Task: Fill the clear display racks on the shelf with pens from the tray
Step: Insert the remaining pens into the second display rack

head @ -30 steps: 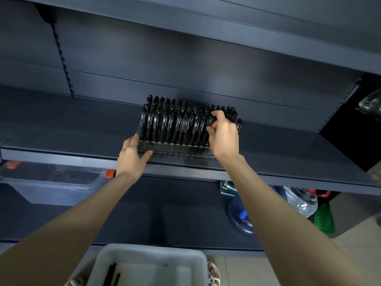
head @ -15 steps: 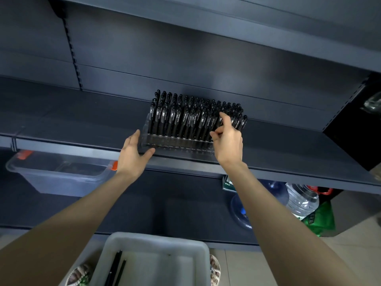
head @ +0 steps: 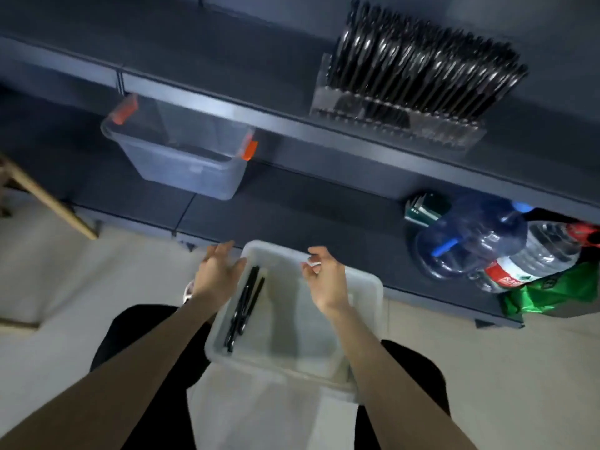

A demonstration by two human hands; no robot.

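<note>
- Two hands have left the shelf (head: 227,109). Half a second ago the left hand (head: 220,275) braced the display rack (head: 399,126) at its left front corner and the right hand (head: 325,280) was among the pens at its right end. Now both hang low over the tray (head: 368,287).
- The view has tipped down with them, so the rack now sits in the upper right and the whole tray shows.
- The left hand is loosely spread and holds nothing. It is over the tray's far left corner, just beside the top ends of the loose pens (head: 245,303).
- The right hand's fingers are loosely curled with nothing seen in them, though blur softens the tips. It is over the tray's far rim, right of middle.
- A few loose pens, all black, lie along the tray's left wall; bare white floor runs from them to the right wall, and the gap between the hands is open.
- The rack stands at the shelf's front edge, untouched and packed with racked pens (head: 422,60).
- On the lower shelf (head: 292,206) a clear bin (head: 185,164) sits at the left, and water bottles (head: 470,241) and a green bag (head: 552,295) at the right end, all apart from the tray.
</note>
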